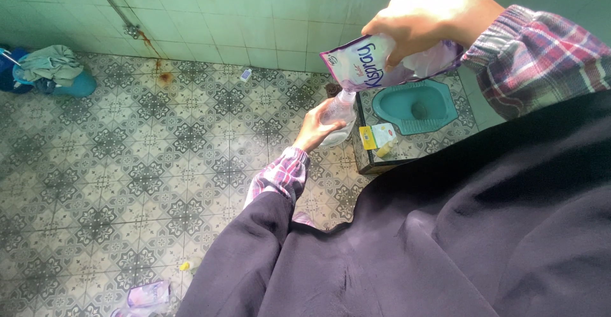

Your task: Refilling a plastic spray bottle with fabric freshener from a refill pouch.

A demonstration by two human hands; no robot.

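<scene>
Nearest to my view is a broad spread of dark garment (445, 240) filling the lower right, worn by the person whose hands I watch. Beyond it stretches a patterned tile floor (114, 164) in grey and white, meeting a pale green tiled wall (254, 11). A teal squat toilet (417, 105) sits on a raised step at the right. At far left, a heap of cloth (51, 65) lies on a blue basin.

The right hand (433, 18), in a plaid sleeve, is closed around the top of a lilac and white refill pouch (375, 62), held tilted with its lower corner just over the mouth of a clear plastic bottle (337, 116). The left hand (313, 129), also in plaid, is curled around that bottle from its left side, holding it roughly upright in the air above the floor, beside the step.

A small yellow and white packet (377, 137) lies on the step. A crumpled lilac wrapper (147, 295) lies on the floor at bottom left.
</scene>
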